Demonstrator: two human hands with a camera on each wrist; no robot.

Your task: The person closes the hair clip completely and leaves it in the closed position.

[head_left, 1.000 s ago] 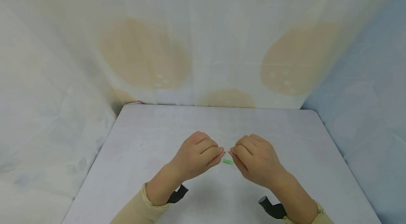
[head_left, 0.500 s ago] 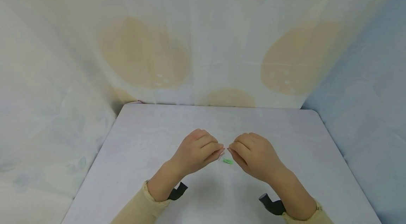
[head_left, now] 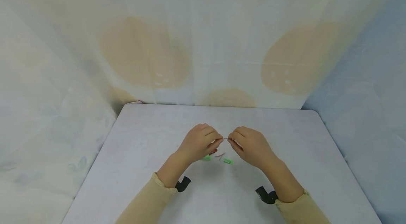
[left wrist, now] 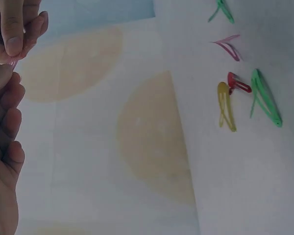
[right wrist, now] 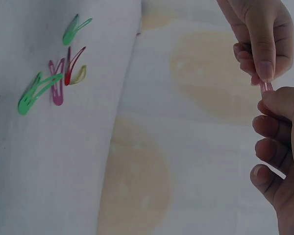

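Hands, left (head_left: 200,141) and right (head_left: 248,144), are pinched on a pink hair clip (right wrist: 266,87) held above the table (head_left: 133,139); spare clips (head_left: 219,157) lie at 6 o'clock. Ends should be gripped firmly, pressure kept gentle.

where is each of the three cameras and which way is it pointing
Head: worn on the head, looking forward and down at the table; both hands, left and right, and both sleeves show.
Left wrist: on the left wrist, looking past its curled fingers to the hair clips lying on the table.
Right wrist: on the right wrist, looking at both hands pinching a pink clip.
Shared: both wrist views show the loose clips and the spotted backdrop.
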